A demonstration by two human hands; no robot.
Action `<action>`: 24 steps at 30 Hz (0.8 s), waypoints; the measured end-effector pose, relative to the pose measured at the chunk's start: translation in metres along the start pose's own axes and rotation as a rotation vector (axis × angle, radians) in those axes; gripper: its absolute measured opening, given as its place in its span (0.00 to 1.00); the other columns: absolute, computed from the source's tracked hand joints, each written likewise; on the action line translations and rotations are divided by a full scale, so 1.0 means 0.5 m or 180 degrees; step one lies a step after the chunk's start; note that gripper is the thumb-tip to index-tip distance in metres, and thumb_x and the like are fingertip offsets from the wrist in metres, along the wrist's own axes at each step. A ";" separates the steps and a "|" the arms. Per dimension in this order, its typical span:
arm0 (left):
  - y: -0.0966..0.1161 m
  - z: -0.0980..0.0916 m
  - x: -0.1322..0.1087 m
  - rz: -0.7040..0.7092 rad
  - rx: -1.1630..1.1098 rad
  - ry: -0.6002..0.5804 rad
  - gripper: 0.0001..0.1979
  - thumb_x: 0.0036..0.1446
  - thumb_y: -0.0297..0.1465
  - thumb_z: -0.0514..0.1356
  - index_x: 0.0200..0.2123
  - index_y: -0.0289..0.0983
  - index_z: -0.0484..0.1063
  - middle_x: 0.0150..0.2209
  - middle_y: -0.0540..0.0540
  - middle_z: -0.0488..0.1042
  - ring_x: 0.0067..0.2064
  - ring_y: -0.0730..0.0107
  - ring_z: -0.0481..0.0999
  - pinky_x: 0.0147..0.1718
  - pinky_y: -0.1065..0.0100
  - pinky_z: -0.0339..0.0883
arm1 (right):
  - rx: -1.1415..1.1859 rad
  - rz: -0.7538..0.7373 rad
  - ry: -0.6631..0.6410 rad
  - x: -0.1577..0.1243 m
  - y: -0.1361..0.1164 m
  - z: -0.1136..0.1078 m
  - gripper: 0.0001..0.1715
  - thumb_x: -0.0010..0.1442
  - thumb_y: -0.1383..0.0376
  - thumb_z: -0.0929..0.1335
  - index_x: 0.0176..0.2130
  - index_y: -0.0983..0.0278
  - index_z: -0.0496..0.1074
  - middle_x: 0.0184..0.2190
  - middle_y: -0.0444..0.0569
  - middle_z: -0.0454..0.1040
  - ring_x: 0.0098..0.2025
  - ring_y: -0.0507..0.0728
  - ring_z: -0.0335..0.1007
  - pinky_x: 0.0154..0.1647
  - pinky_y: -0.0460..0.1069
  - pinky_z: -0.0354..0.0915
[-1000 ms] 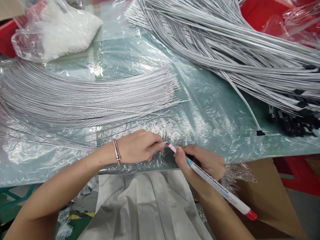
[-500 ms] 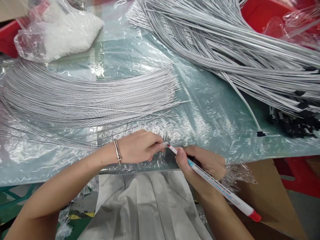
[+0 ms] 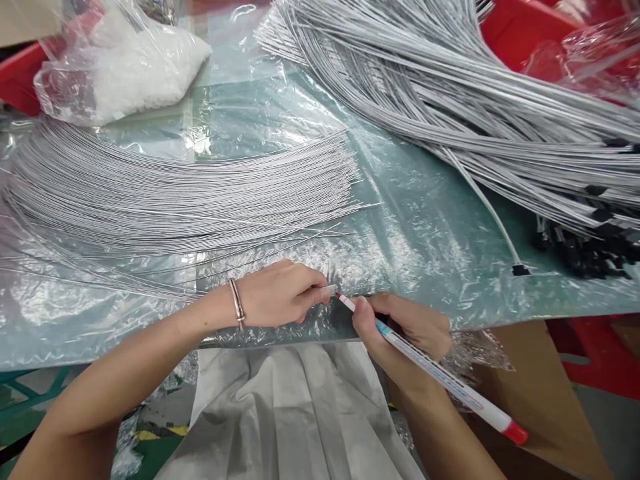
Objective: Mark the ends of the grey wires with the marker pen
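My left hand pinches a small whitish, translucent piece between thumb and fingers, close to the table's front edge; its exact kind is too small to make out. In my right hand is a white marker pen with blue print and a red end. Its red tip points at the small piece and lies at or very near its right end; I cannot tell if they touch. Behind my left hand lies a curved bundle of thin grey wires, their ends fanned out to the right.
A large bundle of grey cables with black connectors fills the back right. One cable end with a black connector sticks out. A bag of white small parts sits back left. Red bins stand behind; cardboard is below right.
The marker's tip has shifted very slightly right, away from the small piece, and its rear end a little to the right. Both hands keep their grip and hardly move.
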State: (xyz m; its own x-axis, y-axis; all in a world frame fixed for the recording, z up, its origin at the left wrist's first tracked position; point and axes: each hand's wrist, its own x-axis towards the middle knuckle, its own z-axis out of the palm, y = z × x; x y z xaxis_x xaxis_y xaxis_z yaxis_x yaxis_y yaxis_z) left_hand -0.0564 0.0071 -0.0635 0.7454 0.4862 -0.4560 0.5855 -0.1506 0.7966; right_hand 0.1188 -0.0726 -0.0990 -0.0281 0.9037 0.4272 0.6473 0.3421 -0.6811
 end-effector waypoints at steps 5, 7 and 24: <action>-0.002 0.002 -0.001 0.0013 0.0020 -0.0011 0.16 0.65 0.33 0.48 0.27 0.35 0.67 0.17 0.54 0.71 0.19 0.80 0.68 0.24 0.78 0.60 | 0.0096 0.0014 -0.0039 0.000 -0.003 -0.001 0.14 0.55 0.72 0.66 0.21 0.64 0.62 0.14 0.38 0.58 0.15 0.46 0.49 0.18 0.46 0.48; -0.002 0.002 -0.002 0.0015 0.0010 -0.0018 0.17 0.65 0.34 0.48 0.25 0.35 0.66 0.17 0.53 0.71 0.19 0.81 0.68 0.24 0.78 0.60 | 0.0123 0.0021 -0.0065 0.001 -0.003 -0.002 0.14 0.55 0.72 0.66 0.20 0.64 0.62 0.13 0.38 0.57 0.15 0.46 0.49 0.17 0.46 0.48; 0.000 0.011 -0.019 -0.0159 -0.0260 0.0275 0.08 0.64 0.34 0.48 0.38 0.37 0.62 0.22 0.55 0.71 0.14 0.82 0.65 0.19 0.78 0.61 | 0.1495 0.0890 0.1044 -0.021 0.020 0.005 0.08 0.57 0.72 0.67 0.27 0.63 0.73 0.19 0.42 0.70 0.20 0.49 0.65 0.19 0.43 0.63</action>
State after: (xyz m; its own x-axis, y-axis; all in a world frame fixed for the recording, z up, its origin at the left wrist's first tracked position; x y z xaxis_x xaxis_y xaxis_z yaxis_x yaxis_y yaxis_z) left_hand -0.0616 -0.0022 -0.0614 0.6838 0.5641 -0.4628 0.5906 -0.0555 0.8050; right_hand 0.1237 -0.0779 -0.1117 0.3765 0.8749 0.3047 0.1912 0.2484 -0.9496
